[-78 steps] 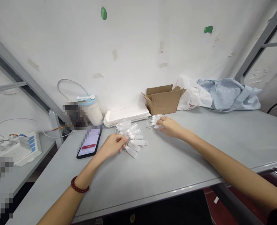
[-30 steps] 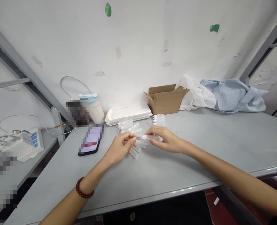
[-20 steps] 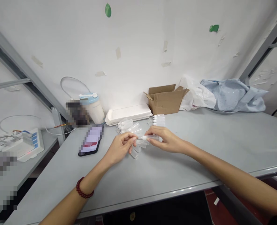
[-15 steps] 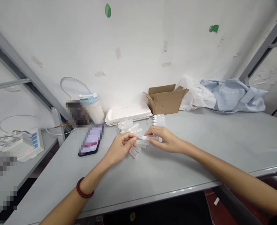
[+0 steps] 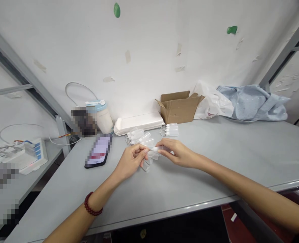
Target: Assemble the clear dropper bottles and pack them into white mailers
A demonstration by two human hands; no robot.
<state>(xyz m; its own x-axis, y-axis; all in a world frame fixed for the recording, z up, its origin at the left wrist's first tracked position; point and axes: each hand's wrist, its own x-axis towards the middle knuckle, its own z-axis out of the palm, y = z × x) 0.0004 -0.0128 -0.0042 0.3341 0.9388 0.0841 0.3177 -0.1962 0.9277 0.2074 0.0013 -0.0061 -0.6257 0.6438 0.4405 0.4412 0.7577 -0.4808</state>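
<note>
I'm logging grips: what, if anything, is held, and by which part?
The right hand holds a small translucent bottle by its body; what the left hand pinches beside it is unclear.

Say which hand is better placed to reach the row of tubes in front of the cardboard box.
Probably the right: the right hand is nearer to that row of tubes, while the left hand lies farther left. The right fingers hold another tube, though.

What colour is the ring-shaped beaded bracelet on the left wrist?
Dark red; the beaded bracelet shows in the head view, the only one.
</note>
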